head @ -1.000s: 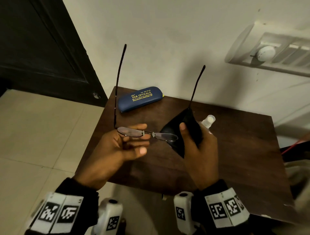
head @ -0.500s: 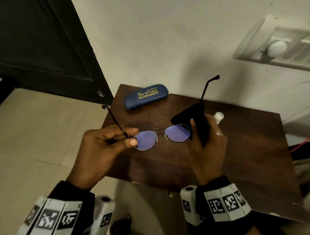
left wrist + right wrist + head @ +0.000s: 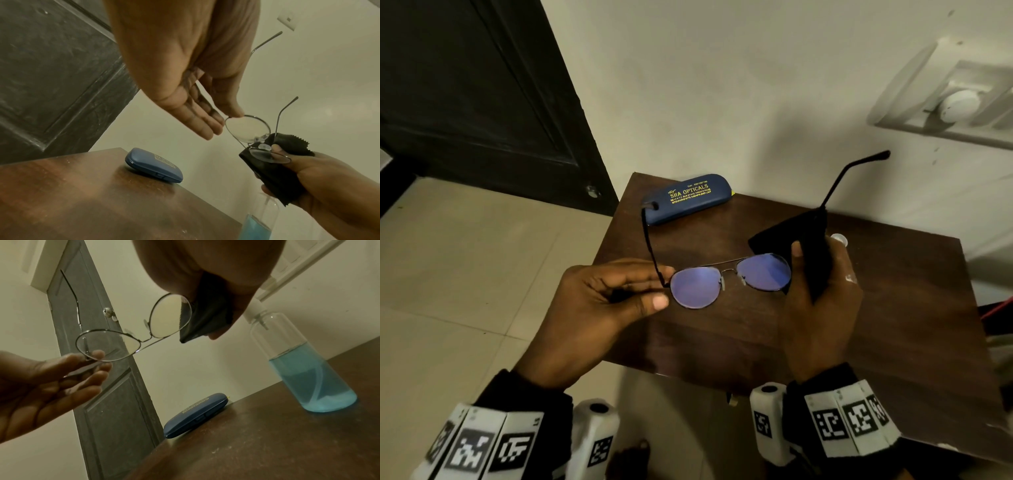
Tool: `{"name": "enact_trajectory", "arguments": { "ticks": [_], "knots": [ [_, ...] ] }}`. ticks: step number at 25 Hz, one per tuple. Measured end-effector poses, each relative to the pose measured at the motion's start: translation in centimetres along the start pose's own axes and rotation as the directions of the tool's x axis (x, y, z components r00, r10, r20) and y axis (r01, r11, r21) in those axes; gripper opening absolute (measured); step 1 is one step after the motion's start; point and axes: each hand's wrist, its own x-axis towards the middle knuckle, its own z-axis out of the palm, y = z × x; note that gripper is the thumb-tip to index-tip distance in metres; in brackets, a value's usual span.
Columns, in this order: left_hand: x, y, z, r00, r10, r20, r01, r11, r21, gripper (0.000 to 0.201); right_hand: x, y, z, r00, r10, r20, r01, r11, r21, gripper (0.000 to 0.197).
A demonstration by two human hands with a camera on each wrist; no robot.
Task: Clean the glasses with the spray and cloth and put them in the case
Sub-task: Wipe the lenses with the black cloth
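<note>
**Holding the glasses over the table, cloth at one lens**

Standing against the pale wall, a dark wooden table [image 3: 774,342] fills the middle of the head view, with a dark door [image 3: 482,102] to its left and a white wall fitting [image 3: 959,99] up on the right. On the table's far left corner lies the blue case [image 3: 688,198], closed, gold lettering on its lid. Near the far right edge stands the clear spray bottle [image 3: 304,363], upright and partly filled with blue liquid; from the head camera only its cap peeps out behind the right hand.

The left hand [image 3: 599,308] pinches the glasses [image 3: 729,279] at the hinge end of one lens, thumb on one side and forefinger on the other, the other fingers loosely extended underneath. The right hand [image 3: 822,301] is curled round a black cloth [image 3: 808,246] and grips the other lens through it, thumb on the near side; whether the cloth covers both faces of that lens is hard to judge from these angles.

The glasses are held in the air above the table's middle, well apart from the case, both temple arms unfolded and pointing away from the person. The lenses show a violet sheen in the head view.
</note>
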Motion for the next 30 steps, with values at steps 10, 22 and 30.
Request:
{"name": "enact_trajectory", "arguments": {
  "ticks": [10, 22, 30],
  "knots": [
    [0.6, -0.7, 0.4, 0.952, -0.026, -0.306, 0.021, 1.0, -0.019, 0.018, -0.7, -0.8, 0.6, 0.999, -0.026, 0.034, 0.025, 0.999, 0.043, 0.037],
    [0.2, -0.3, 0.7, 0.936, 0.255, -0.241, -0.185, 0.942, 0.279, 0.019, -0.5, -1.3, 0.3, 0.989, 0.137, 0.049, -0.138, 0.99, 0.033, 0.017],
    [1.0, -0.8, 1.8, 0.898, 0.221, -0.381, -0.107, 0.949, 0.297, 0.024, -2.6, -3.7, 1.2, 0.987, 0.157, 0.024, -0.159, 0.977, 0.139, 0.013]
  ]
}}
